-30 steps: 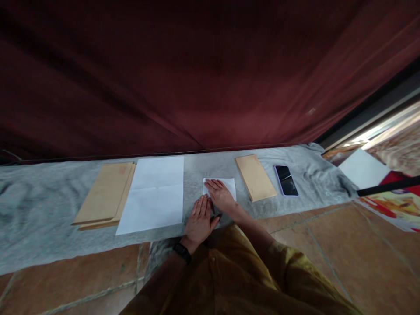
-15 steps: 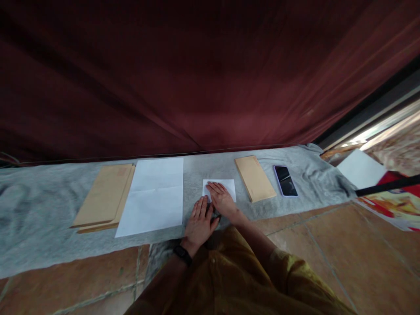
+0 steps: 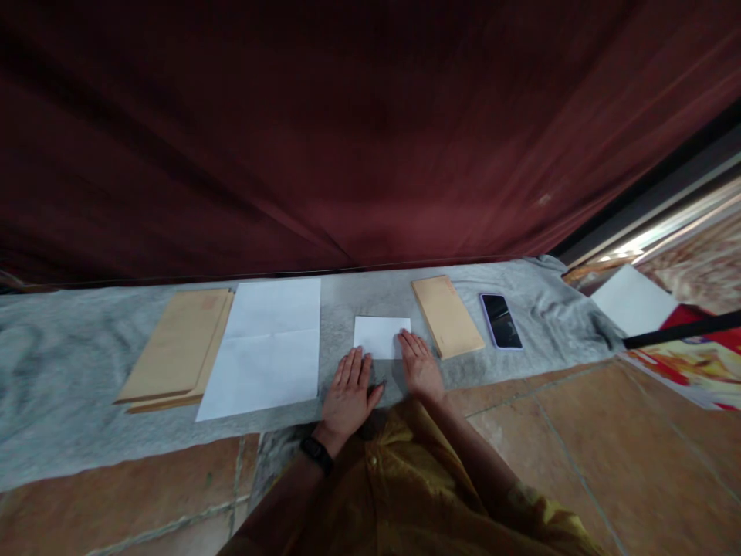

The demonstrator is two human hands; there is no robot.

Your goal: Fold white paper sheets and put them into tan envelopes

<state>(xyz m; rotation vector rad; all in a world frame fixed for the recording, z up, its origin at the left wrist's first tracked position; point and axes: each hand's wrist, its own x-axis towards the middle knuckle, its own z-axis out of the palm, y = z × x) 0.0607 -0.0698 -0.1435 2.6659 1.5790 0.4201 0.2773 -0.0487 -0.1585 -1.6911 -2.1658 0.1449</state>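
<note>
A small folded white paper (image 3: 380,336) lies on the grey cloth (image 3: 69,363) in front of me. My left hand (image 3: 349,388) rests flat on the cloth just below the paper's near left corner, fingers stretched out, a black watch on the wrist. My right hand (image 3: 421,367) lies flat at the paper's near right corner, fingertips touching its edge, fingers spread. Neither hand holds anything.
A large white sheet (image 3: 263,346) and a stack of brown envelopes (image 3: 177,344) lie to the left. A second brown envelope stack (image 3: 447,315) and a phone (image 3: 501,320) lie to the right. A dark red curtain (image 3: 347,131) hangs behind; tiled floor (image 3: 579,432) is nearer me.
My right hand has slid off the top of the folded paper to its near right corner, uncovering it. My left hand has hardly moved.
</note>
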